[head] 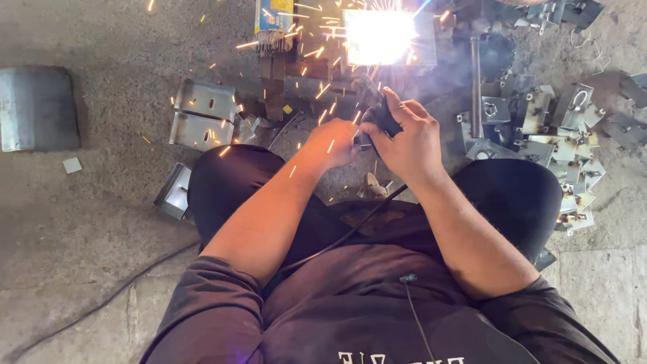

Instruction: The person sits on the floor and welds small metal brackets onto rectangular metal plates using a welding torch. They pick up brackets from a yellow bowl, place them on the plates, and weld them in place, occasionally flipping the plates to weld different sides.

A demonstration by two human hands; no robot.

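Both hands closing round black welding holder: your right hand gripping, left hand steadying; holder pointing forward toward arc glare.

A curved grey metal sheet lies on the concrete floor at far left (a small pale square tile just beside it), well apart from the heap of small brackets at right.

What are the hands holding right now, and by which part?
Both hands, left hand and right hand, grip the black handle of a welding tool; its tip points at the bright flash.
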